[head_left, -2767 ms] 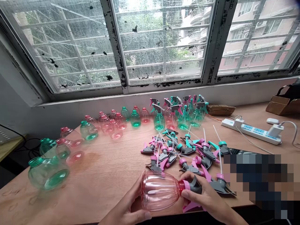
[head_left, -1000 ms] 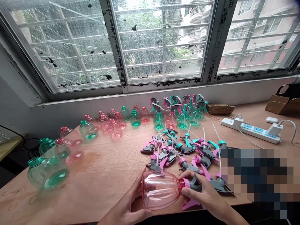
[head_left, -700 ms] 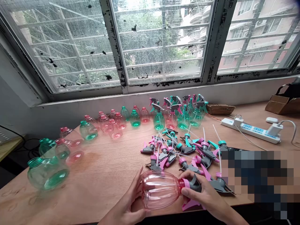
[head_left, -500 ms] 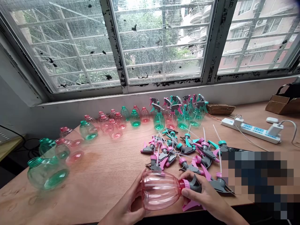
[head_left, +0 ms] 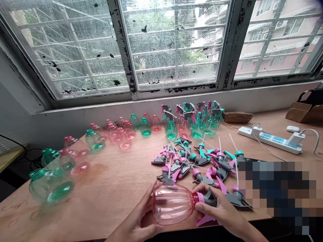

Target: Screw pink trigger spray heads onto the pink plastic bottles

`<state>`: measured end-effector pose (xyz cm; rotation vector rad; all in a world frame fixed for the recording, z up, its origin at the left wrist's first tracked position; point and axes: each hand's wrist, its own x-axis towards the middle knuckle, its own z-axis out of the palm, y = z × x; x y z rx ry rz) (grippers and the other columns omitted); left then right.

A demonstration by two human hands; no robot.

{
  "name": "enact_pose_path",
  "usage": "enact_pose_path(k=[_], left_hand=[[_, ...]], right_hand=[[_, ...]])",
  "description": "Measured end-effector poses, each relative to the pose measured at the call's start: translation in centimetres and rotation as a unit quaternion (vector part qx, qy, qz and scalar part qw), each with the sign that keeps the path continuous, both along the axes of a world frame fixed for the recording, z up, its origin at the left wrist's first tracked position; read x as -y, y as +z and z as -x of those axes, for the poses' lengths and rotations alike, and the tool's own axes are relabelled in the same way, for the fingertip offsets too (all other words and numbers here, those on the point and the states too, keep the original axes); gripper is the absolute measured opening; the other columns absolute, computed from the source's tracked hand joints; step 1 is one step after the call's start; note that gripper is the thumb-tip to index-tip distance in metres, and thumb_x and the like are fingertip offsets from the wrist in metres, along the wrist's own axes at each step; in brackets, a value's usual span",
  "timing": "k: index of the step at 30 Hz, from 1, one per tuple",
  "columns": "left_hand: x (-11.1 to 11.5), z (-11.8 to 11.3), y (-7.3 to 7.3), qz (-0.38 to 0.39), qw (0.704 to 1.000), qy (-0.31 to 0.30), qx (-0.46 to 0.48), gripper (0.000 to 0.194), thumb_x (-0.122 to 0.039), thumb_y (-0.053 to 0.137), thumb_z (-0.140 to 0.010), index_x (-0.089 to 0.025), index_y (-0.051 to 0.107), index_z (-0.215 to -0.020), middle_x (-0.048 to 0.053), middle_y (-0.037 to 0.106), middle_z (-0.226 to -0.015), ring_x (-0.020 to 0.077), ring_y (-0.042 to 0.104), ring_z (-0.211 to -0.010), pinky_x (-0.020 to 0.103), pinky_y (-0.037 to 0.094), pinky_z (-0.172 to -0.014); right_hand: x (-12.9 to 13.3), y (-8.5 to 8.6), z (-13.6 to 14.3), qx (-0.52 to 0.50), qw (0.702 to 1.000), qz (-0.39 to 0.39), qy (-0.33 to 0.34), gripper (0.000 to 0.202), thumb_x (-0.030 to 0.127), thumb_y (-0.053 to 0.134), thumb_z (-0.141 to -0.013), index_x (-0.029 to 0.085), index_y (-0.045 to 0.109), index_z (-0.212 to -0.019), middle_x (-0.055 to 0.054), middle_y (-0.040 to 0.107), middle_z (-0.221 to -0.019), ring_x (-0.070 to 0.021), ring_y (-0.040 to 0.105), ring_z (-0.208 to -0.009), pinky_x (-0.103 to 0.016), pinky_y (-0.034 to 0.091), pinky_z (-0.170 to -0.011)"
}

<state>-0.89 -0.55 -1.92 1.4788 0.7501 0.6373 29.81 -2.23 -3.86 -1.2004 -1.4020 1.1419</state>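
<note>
Lying on its side between my hands is a clear pink spray bottle [head_left: 173,204], its neck pointing right. My left hand [head_left: 145,215] is wrapped around the bottle's base end. At the neck, my right hand [head_left: 219,210] grips the pink collar of a grey spray head [head_left: 210,198], which sits on the bottle's mouth; its pink trigger shows below my fingers. Just beyond my hands lies a heap of loose spray heads [head_left: 176,161] in grey with pink or teal parts, white tubes sticking out of several.
Finished-looking green and pink spray bottles [head_left: 171,129] stand by the window wall. Bottles without heads, such as a green one [head_left: 51,188], curve along the left. A white power strip [head_left: 271,138] with cables, a flat brown package [head_left: 237,117] and a cardboard box [head_left: 302,109] lie right.
My left thumb has shifted slightly to the right along the underside of the bottle. The bottle and my right hand look almost unmoved.
</note>
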Motion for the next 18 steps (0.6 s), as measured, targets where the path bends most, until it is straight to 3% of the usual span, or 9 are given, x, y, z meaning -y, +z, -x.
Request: enact_pose_path(k=[5,8,12,18], left_hand=[[0.09,-0.19,-0.13,-0.002,1.0,0.001,0.011,0.084,-0.037,0.069,-0.094,-0.051,0.014,-0.156,-0.009,0.011,-0.173,0.0261,0.016,-0.158,0.043,0.022,-0.128],[0.04,-0.19,-0.04,0.012,1.0,0.001,0.011,0.093,-0.038,0.076,-0.088,-0.047,0.014,-0.157,-0.006,0.017,-0.172,0.0272,0.015,-0.159,0.046,0.018,-0.129],[-0.08,0.04,-0.36,0.03,0.999,0.009,0.012,0.088,-0.041,0.078,-0.085,-0.045,0.026,-0.155,-0.005,0.02,-0.172,0.0294,0.015,-0.159,0.049,0.015,-0.13],[-0.31,-0.35,-0.44,0.066,0.997,0.027,0.038,0.092,-0.047,0.081,-0.08,-0.035,0.032,-0.157,0.005,0.034,-0.167,0.0359,0.02,-0.157,0.054,0.02,-0.128]], right_hand=[[-0.01,0.04,0.0,0.002,1.0,-0.01,0.002,0.042,0.059,0.08,-0.075,0.022,0.077,-0.094,-0.006,0.075,-0.094,-0.0325,0.069,-0.095,-0.046,0.053,-0.093],[-0.04,0.02,-0.01,0.002,1.0,-0.007,0.003,0.042,0.059,0.08,-0.075,0.022,0.077,-0.095,-0.007,0.075,-0.095,-0.0339,0.068,-0.097,-0.049,0.052,-0.094],[-0.09,-0.12,0.04,-0.008,1.0,-0.011,0.008,0.041,0.058,0.081,-0.075,0.022,0.077,-0.094,-0.007,0.074,-0.095,-0.0339,0.068,-0.097,-0.05,0.053,-0.093],[-0.07,-0.06,0.19,-0.036,0.999,-0.003,0.017,0.039,0.054,0.084,-0.074,0.022,0.077,-0.095,-0.004,0.074,-0.091,-0.031,0.07,-0.095,-0.039,0.057,-0.085]])
